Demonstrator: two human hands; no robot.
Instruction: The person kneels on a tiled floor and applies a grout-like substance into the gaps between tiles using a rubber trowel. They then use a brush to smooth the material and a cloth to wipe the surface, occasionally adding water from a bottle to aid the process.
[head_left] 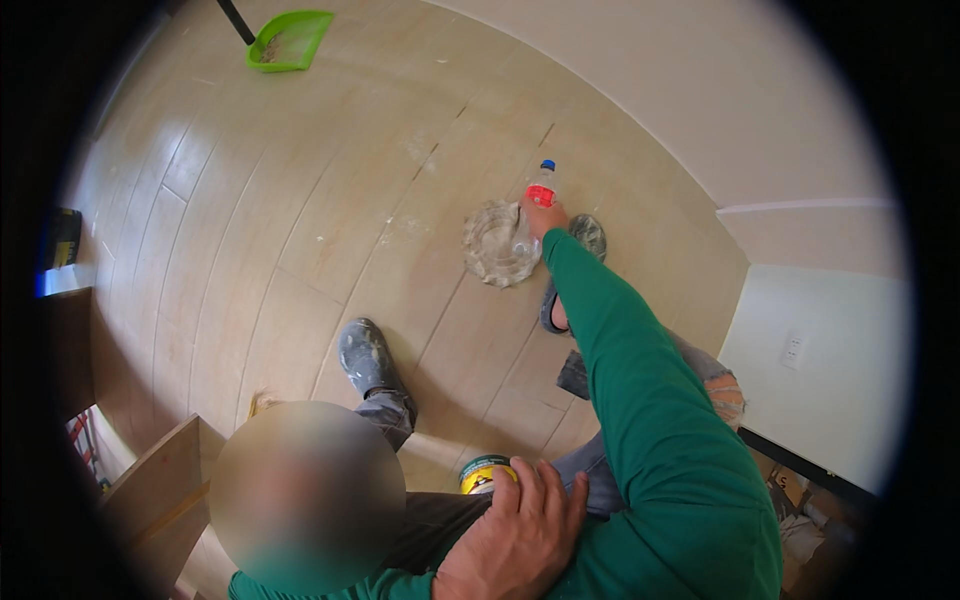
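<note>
My right hand [543,217] is closed around a clear plastic bottle [546,178] with a blue cap and a red label. The cap end points away from me. The bottle's lower end overlaps a round, shallow dish [490,262] on the floor, whose rim is crusted with pale, plaster-like residue. Whether bottle and dish touch, I cannot tell. My left hand [520,525] lies over my lap with its fingers stretched out and nothing in it. Just beyond its fingers is a can [486,472] with a yellow and green label, partly hidden.
A green dustpan [300,42] with debris lies far left on the tiled floor [250,200]. My spattered grey shoe [368,355] is planted left of the dish. A dark block-like object [573,375] sits under my right arm. Wooden furniture [160,480] stands at lower left, a wall [840,330] at right.
</note>
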